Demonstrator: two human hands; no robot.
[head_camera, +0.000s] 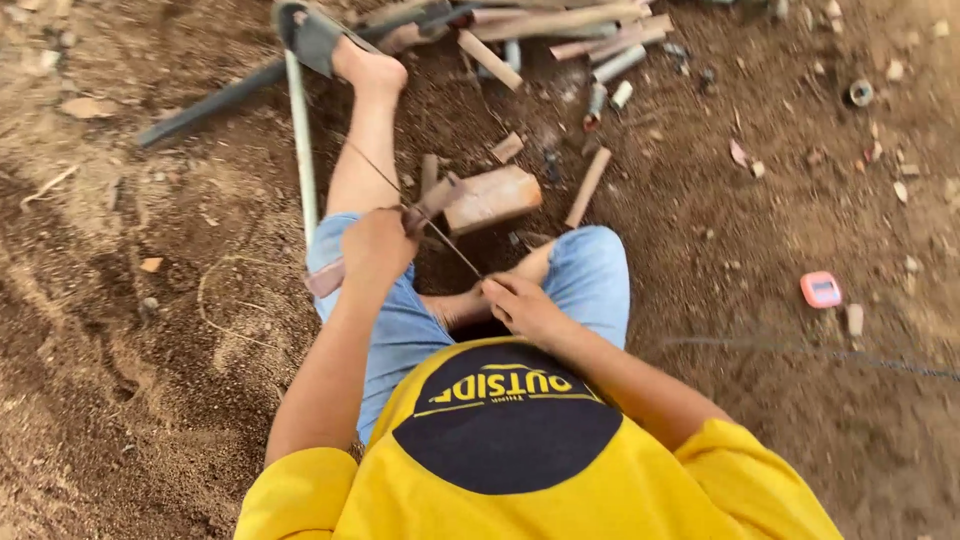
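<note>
Wire (440, 228), thin and dark, runs taut at centre frame from our left hand (375, 245), fisted closed around it above the knee, to our right hand (520, 303), whose fingers pinch its lower end. We sit on bare, loose brown soil outdoors, one sandalled foot (320, 35) stretched to 11 o'clock across a grey pipe (301, 140). At 12 o'clock a brick (492, 197) and cut wooden sticks (560, 25) crowd the ground ahead; a small pink object (821, 289) lies at 3 o'clock.
</note>
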